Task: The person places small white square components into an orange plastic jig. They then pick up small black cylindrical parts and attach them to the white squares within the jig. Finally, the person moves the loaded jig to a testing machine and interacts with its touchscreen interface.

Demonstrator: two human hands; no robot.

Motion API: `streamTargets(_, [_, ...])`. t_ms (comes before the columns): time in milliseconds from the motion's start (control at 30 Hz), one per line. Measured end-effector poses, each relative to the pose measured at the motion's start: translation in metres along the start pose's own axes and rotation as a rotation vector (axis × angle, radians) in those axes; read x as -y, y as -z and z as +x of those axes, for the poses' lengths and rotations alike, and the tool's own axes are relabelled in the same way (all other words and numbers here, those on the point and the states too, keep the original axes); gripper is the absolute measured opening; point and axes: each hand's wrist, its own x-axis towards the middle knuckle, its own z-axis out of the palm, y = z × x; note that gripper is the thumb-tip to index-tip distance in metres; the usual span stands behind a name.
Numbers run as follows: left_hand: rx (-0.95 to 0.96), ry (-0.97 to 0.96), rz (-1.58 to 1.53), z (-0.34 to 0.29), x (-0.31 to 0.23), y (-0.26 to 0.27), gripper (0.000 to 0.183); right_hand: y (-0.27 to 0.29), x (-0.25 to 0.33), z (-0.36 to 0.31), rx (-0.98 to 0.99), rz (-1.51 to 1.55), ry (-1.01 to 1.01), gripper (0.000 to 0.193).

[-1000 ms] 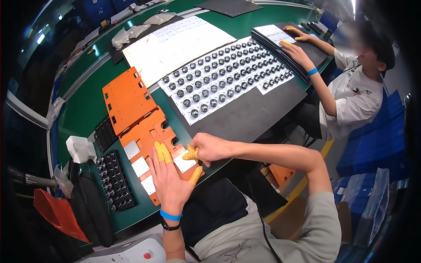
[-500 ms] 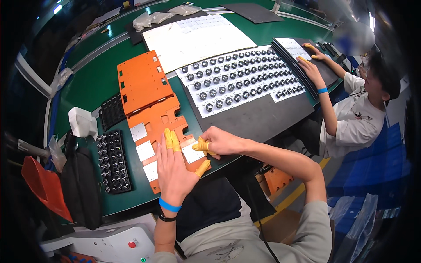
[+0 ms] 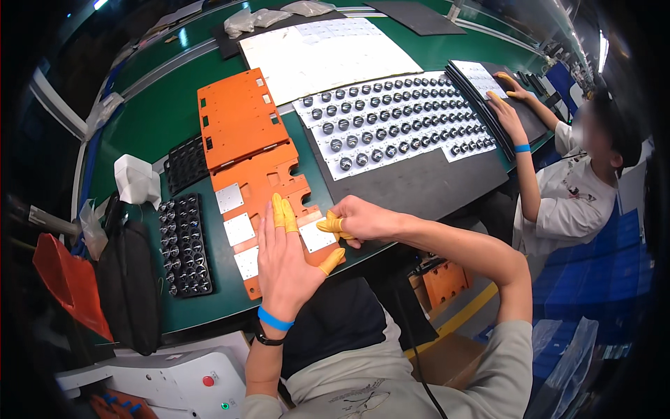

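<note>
Fingers stretched out, my left hand [image 3: 285, 262] lies over the lower part of an orange fixture [image 3: 265, 178], with yellow covers on some fingertips. My right hand [image 3: 361, 220] is closed, its yellow-covered fingertips pinching the right edge of a white square plate [image 3: 319, 237] in the fixture. Left of my left hand, a column of similar plates sits on the fixture, among them a white plate [image 3: 239, 229] and a grey-white plate [image 3: 229, 198]. What lies under my left palm is hidden. The fixture's orange lid [image 3: 237, 115] is folded back at its far end.
A black tray of round parts [image 3: 185, 244] lies left of the fixture, another black tray [image 3: 187, 164] behind it. Several white panels with black round parts [image 3: 391, 122] rest on a dark mat [image 3: 419, 192]. At right, a co-worker's hands [image 3: 509, 112] touch a stacked white panel.
The whole view has shifted slightly, so the bench appears a little further right and up. Both my hands keep nearly the same places on the fixture.
</note>
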Motion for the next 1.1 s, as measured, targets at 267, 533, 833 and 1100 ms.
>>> streamTargets(267, [-0.019,-0.003,-0.037,-0.001,0.000,0.002,0.108,-0.002,-0.006,-0.006,-0.056,-0.097,0.181,0.032])
streamTargets(533, [-0.035,0.009,-0.062,-0.002,0.004,-0.001,0.113,0.022,0.023,-0.044,-0.265,-0.486,0.373,0.024])
streamTargets(833, [-0.024,0.004,-0.041,-0.002,0.002,-0.002,0.108,0.114,-0.060,-0.108,-0.853,-1.507,0.658,0.014])
streamTargets(1100, [-0.019,0.001,-0.005,-0.002,0.002,-0.001,0.104,0.135,-0.081,-0.128,-1.011,-1.393,0.514,0.027])
